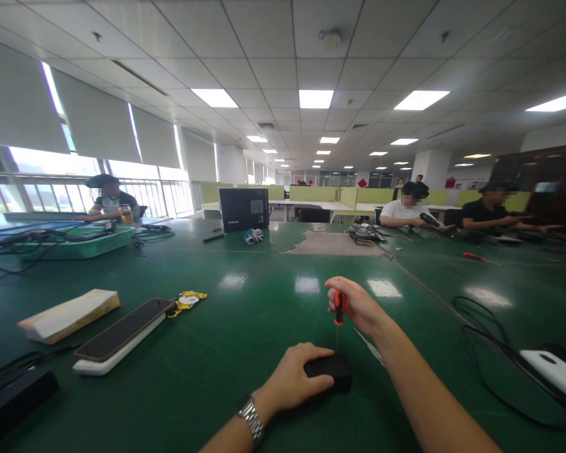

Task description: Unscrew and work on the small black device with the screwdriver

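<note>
My left hand [295,380], with a metal watch [251,418] on its wrist, grips a small black box [340,372] lying on the green table [207,352]. The thumb and index finger press along the box's top and near side. Above it, my right hand [356,303] has its fingers closed round the red and black handle of a screwdriver [339,308]. The screwdriver stands nearly upright, its thin shaft running down to the far edge of the box top. Whether its tip sits in a screw is too small to tell. A thin silvery tool [370,348] lies by my right forearm.
To the left lie a phone [125,328] on a white block and a tissue pack [70,314]. Black cables [483,352] and a white device [554,374] are at right. A green basket [89,245] stands far left. Several people sit beyond the table.
</note>
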Available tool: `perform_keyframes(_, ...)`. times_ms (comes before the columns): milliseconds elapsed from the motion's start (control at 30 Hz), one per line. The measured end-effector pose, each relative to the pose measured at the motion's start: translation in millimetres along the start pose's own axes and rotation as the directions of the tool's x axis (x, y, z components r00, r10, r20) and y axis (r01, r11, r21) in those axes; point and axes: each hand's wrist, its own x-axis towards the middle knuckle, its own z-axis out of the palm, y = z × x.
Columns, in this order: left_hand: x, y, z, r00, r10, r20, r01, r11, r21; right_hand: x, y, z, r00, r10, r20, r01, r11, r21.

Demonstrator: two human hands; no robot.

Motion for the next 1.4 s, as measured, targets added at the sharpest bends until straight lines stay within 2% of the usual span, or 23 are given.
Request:
perform_keyframes(133, -0.2, 0.2, -0.7, 1.000, -0.005, 0.012, 0.006, 1.000, -0.003, -0.5, -1.6, 0.7, 0.999, 0.025, 0.031, -0.025, 1.000, -0.004)
perform_keyframes(233, -0.4, 0.1, -1.1, 1.000, 0.000, 0.009, 0.000, 1.000, -0.003, -0.6, -2.0, 2.6, 0.999, 0.003, -0.054, -0.003, 1.000, -0.006)
perform_keyframes(300, -0.5, 0.2, -1.2, 1.000, 0.002, 0.006, -0.002, 1.000, 0.000, -1.2, -2.0, 3.3, 0.997, -0.017, -0.070, 0.016, 1.000, -0.017)
perform_keyframes(467, -0.8, 0.3, -0.7, 1.000, -0.001, -0.001, 0.001, 1.000, -0.004, -3.8, -3.1, 4.4, 0.998, 0.028, 0.050, -0.028, 1.000, 0.004)
perform_keyframes(600, -1.6, -2.7, -1.2, 0.999, 0.028, -0.016, -0.028, 1.000, 0.008, -2.2, -2.7, 4.6, 0.997, 0.013, -0.079, -0.013, 1.000, 0.003)
perform_keyframes(667, -2.3, -5.0, -2.2, 0.998, 0.050, -0.022, -0.050, 0.999, 0.005, -0.9, -1.8, 3.5, 0.995, -0.007, -0.102, 0.008, 1.000, 0.008)
perform_keyframes(800, -3.8, -7.4, -4.1, 0.998, 0.063, -0.020, -0.063, 0.998, -0.001, -0.7, -1.0, 1.2, 1.000, 0.002, -0.004, -0.002, 1.000, -0.002)
perform_keyframes(1000, -3.9, -7.4, -4.1, 0.998, 0.059, -0.021, -0.059, 0.998, -0.001, -4.2, -3.2, 5.5, 0.998, 0.003, 0.063, 0.001, 0.998, -0.061)
perform_keyframes(1167, -4.3, -8.3, -4.5, 0.997, 0.077, -0.022, -0.077, 0.997, -0.008, -8.3, -5.1, 8.1, 0.981, 0.037, 0.188, -0.023, 0.997, -0.076)
perform_keyframes(1333, -4.8, -8.2, -5.1, 0.996, 0.089, -0.026, -0.089, 0.996, -0.011, -5.9, -5.4, 3.6, 0.999, 0.019, 0.050, -0.012, 0.989, -0.150)
perform_keyframes(1400, -4.8, -8.6, -4.7, 0.995, 0.091, -0.028, -0.092, 0.996, -0.012, -5.1, -6.2, 1.0, 1.000, -0.003, 0.029, 0.008, 0.979, -0.202)
